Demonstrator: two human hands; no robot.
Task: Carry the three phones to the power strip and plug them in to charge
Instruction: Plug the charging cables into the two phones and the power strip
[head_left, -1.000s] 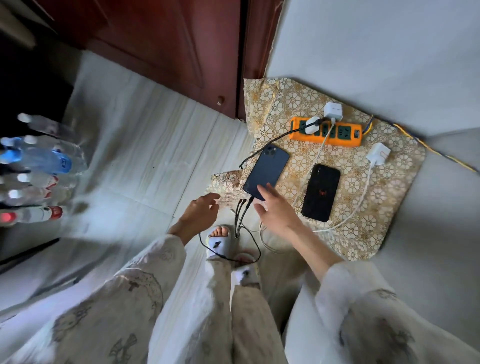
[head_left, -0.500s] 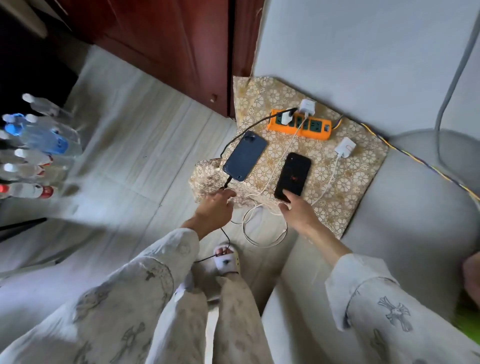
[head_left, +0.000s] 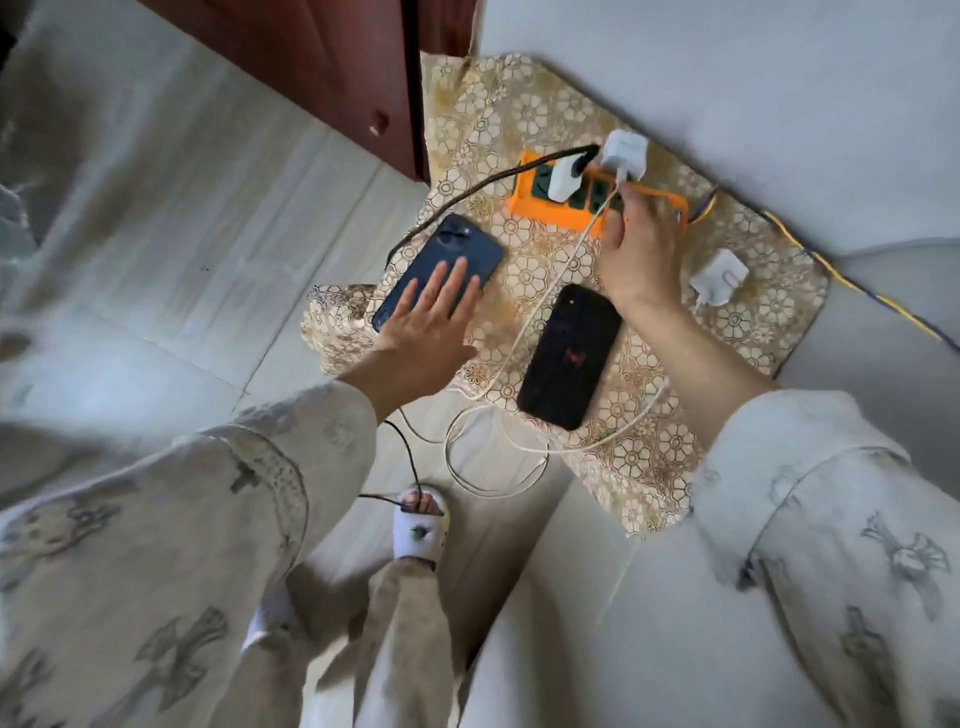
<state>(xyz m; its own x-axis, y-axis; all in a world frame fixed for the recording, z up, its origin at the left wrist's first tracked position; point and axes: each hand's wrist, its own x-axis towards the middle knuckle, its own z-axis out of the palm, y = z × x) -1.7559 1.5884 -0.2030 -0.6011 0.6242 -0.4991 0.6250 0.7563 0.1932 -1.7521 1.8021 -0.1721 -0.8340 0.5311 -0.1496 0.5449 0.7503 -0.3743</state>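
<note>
Left hand (head_left: 434, 325) lay spread flat on the blue phone (head_left: 439, 270), frame centre. Right hand (head_left: 641, 244) curled onto the orange power strip (head_left: 535, 202), upper right; whether it pinched anything could not be told. Black phone (head_left: 569, 356) rested on the patterned cloth (head_left: 649, 467) between them.

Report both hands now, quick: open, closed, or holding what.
Left hand: open, fingers spread flat on the blue phone.
Right hand: on the orange power strip; its grip cannot be told.

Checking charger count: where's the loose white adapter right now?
Head view: the loose white adapter lies unplugged on the floral cloth, right of the right hand, below the orange power strip's right end.
</note>
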